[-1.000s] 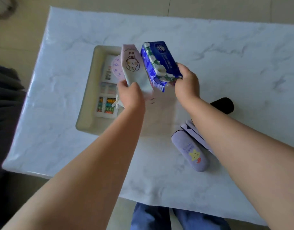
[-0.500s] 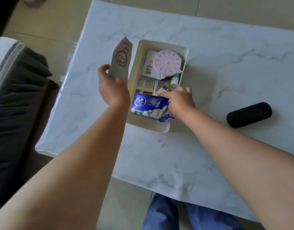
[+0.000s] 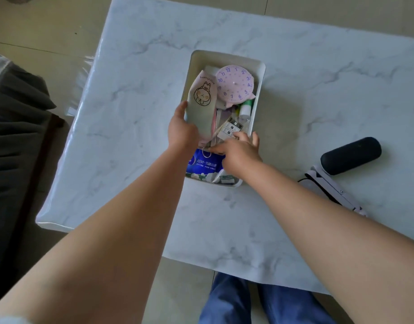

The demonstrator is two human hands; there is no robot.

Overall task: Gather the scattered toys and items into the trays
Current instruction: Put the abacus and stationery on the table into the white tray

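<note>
Tray: the white tray (image 3: 259,73) sat mid-table, holding a pink toy clock (image 3: 235,84) at its far end.
Left hand: the left hand (image 3: 181,129) gripped a bunny-print pouch (image 3: 201,101) over the tray's left side.
Right hand: the right hand (image 3: 238,152) pinched a metal ring (image 3: 206,152), fingers curled, above the blue tissue pack (image 3: 205,166) at the tray's near end.
Outside tray: a black case (image 3: 351,155) lay well right of it.

Tabletop (image 3: 136,127): marble-patterned covering, smooth, glossy sheen toward the left edge. Tray (image 3: 259,73): smooth cream plastic, slight gloss on the rim. Pouch (image 3: 201,101): matt, cloth-like, printed cartoon rabbit. Clock face (image 3: 234,84): matt pink plastic. Tissue pack (image 3: 205,166): glossy blue plastic film wrapper. Ring (image 3: 206,153): thin shiny metal. Black case (image 3: 351,155): matt, finely textured. Floor (image 3: 44,26): smooth beige tile.
</note>
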